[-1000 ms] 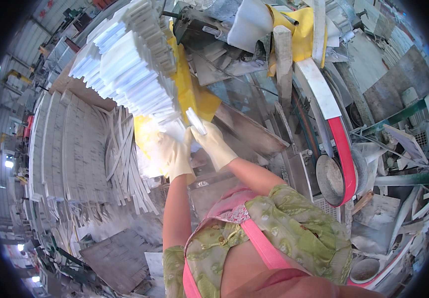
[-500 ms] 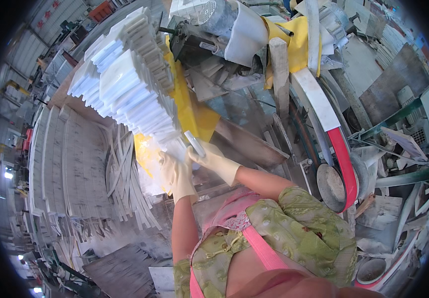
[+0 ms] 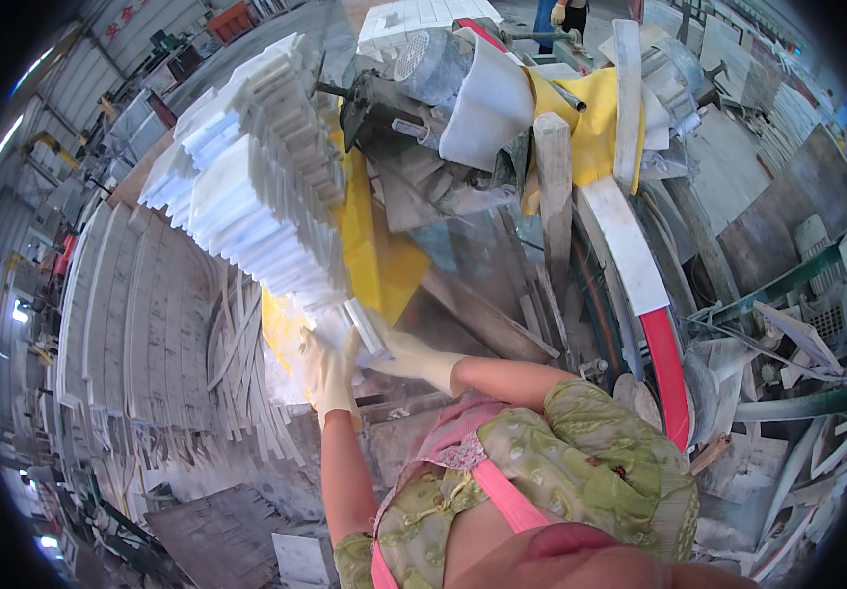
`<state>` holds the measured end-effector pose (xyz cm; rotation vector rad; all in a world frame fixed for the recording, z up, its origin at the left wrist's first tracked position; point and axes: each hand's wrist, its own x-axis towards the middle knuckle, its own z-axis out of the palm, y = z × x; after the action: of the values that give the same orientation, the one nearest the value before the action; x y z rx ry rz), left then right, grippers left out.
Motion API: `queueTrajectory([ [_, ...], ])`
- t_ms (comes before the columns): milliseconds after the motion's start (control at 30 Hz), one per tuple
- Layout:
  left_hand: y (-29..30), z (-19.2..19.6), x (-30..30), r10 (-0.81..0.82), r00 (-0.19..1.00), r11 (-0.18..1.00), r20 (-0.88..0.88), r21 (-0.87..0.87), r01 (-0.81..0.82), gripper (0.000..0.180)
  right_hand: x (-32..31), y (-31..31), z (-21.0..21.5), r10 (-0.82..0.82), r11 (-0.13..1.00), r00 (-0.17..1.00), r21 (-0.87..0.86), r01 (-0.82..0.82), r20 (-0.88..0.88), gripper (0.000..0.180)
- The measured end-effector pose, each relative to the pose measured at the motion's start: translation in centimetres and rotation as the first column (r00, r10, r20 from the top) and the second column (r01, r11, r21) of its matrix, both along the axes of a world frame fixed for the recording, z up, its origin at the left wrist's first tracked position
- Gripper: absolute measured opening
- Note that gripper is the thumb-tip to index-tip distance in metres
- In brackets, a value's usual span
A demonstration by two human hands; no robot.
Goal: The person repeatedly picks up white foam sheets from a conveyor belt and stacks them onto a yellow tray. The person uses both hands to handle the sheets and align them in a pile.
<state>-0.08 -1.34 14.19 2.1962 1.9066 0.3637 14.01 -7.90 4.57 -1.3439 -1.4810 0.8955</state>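
A long leaning stack of white stone tiles (image 3: 266, 211) runs from the upper left down to my hands. Both hands wear cream rubber gloves. My left hand (image 3: 329, 373) is at the near end of the stack, thumb and fingers apart; any contact with the tiles is unclear. Beside it, my right hand (image 3: 399, 351) closes on a narrow white stone strip (image 3: 369, 328) at the end of the stack; its fingertips are partly hidden and blurred. Yellow sheeting (image 3: 384, 265) lies beside and under the stack.
A grinding machine with a red-and-white belt (image 3: 661, 358) stands to the right, near a wooden post (image 3: 552, 177). A motor (image 3: 433, 69) sits beyond it. Long pale slats (image 3: 139, 324) are piled at left. Stone offcuts (image 3: 747, 466) lie at right. Another person (image 3: 561, 20) stands far off.
The narrow strip and my right hand have moved slightly down and left, with the strip now against the stack's end. My left hand has shifted slightly left. The view has tilted up, showing another person.
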Motion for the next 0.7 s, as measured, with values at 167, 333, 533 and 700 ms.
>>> queueTrajectory([
  [167, 0.2, 0.3, 0.2, 0.042, 0.999, 0.994, 0.022, -0.102, -0.040, 0.107, -0.6, 0.5, -0.9, -0.103, 0.994, 0.984, -0.030, 0.108, 0.144, 0.048],
  [333, 0.1, 0.0, -0.3, -0.017, 0.999, 0.999, 0.034, -0.031, 0.019, 0.102, -1.1, 1.0, -1.4, -0.120, 0.986, 0.990, 0.123, 0.111, 0.072, 0.052],
  [533, 0.5, 2.1, -0.5, 0.136, 0.948, 0.977, 0.289, -0.196, -0.081, 0.104, -0.6, 0.8, -0.8, -0.012, 0.998, 0.993, 0.070, 0.004, 0.115, 0.094],
  [700, 0.5, 4.8, 2.0, 0.096, 0.990, 0.922, 0.101, -0.383, -0.050, 0.125, -1.6, 1.3, -1.1, -0.157, 0.977, 0.970, 0.172, 0.125, 0.185, 0.104],
])
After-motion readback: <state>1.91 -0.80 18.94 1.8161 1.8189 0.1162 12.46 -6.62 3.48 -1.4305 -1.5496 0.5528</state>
